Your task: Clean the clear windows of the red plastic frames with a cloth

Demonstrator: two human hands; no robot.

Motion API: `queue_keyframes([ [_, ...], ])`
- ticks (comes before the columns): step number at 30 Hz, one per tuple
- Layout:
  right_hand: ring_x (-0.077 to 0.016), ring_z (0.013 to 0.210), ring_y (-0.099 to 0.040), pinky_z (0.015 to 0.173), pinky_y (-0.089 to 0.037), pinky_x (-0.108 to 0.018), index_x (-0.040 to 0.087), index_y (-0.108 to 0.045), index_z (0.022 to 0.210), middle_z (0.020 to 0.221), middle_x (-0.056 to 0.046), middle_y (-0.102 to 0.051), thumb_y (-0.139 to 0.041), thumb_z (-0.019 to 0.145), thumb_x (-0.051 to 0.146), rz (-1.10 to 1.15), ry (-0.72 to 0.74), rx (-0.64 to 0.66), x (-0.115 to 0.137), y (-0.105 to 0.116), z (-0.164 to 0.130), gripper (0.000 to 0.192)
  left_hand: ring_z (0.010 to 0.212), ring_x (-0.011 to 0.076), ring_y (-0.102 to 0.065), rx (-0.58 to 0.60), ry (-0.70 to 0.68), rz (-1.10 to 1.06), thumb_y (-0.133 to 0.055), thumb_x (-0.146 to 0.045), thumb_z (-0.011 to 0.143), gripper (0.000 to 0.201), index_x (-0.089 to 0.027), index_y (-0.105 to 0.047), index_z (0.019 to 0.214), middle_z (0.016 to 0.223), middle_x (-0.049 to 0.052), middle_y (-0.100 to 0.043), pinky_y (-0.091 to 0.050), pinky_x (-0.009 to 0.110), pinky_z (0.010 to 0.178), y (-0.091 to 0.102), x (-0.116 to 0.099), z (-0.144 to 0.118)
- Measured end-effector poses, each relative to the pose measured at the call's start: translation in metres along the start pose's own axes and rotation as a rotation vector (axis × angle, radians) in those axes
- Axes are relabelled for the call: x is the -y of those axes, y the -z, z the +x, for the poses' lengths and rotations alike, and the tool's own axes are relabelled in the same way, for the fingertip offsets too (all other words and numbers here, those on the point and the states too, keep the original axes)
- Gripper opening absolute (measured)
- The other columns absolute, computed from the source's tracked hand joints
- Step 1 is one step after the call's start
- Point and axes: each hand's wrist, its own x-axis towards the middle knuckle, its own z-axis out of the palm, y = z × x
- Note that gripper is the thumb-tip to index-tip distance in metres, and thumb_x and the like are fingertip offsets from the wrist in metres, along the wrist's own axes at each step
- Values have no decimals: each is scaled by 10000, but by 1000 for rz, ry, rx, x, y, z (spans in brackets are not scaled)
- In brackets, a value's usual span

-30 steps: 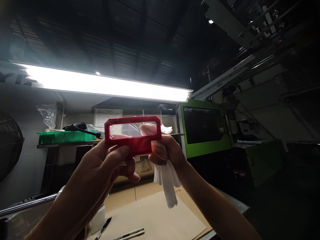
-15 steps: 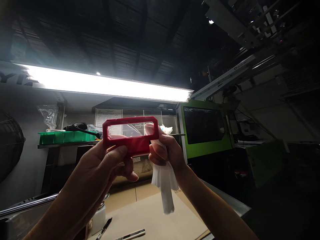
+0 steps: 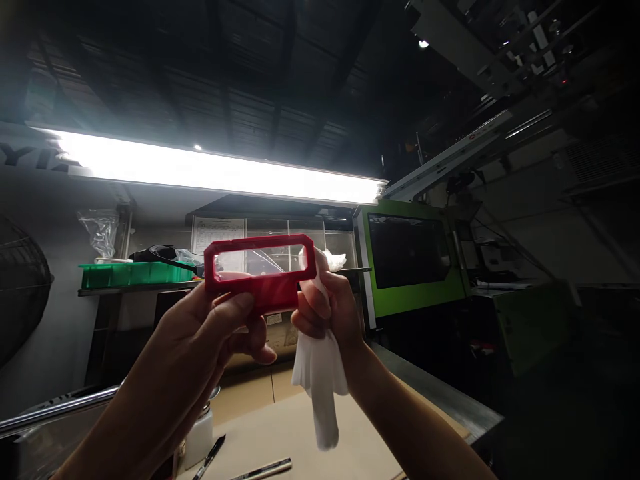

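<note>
A red plastic frame [image 3: 273,293] with a clear window is held up below the bright lamp. My left hand [image 3: 220,327] grips its lower left part, thumb on the near face and fingers behind. My right hand [image 3: 333,307] is closed on a white cloth [image 3: 323,387], whose loose end hangs down below the fist. The right fingers lie at the frame's right end, partly behind it. Whether they press on the window cannot be made out.
A long lamp [image 3: 225,170] spans overhead. Behind are a green bin [image 3: 135,273] on a shelf and a green machine [image 3: 415,260]. Below, a cardboard-covered table [image 3: 280,433] bears a black pen [image 3: 210,457], a marker [image 3: 263,469] and a white bottle [image 3: 199,437]. A fan [image 3: 23,287] stands left.
My right hand has shifted slightly left and down, and the hanging cloth has swung left with it. My left hand and the red frame have barely moved.
</note>
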Motion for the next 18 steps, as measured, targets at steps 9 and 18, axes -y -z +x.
queue_keyframes([
  [9,-55,355,-149,290,-151,-130,235,-616,918,397,109,-353,-504,789,257,-99,63,-113,2,5,-5,172,466,88,-543,-13,-1,2,-661,-352,742,274,-222,-621,980,536,-59,-610,-478,144,430,8,3,-1],
  [18,-67,308,-344,316,-288,-193,244,-701,863,367,82,-439,-516,822,213,-666,356,-196,19,-1,-45,192,570,132,-622,19,-71,162,-645,-402,768,416,-263,-525,1141,646,-37,-638,-543,205,546,15,5,0],
])
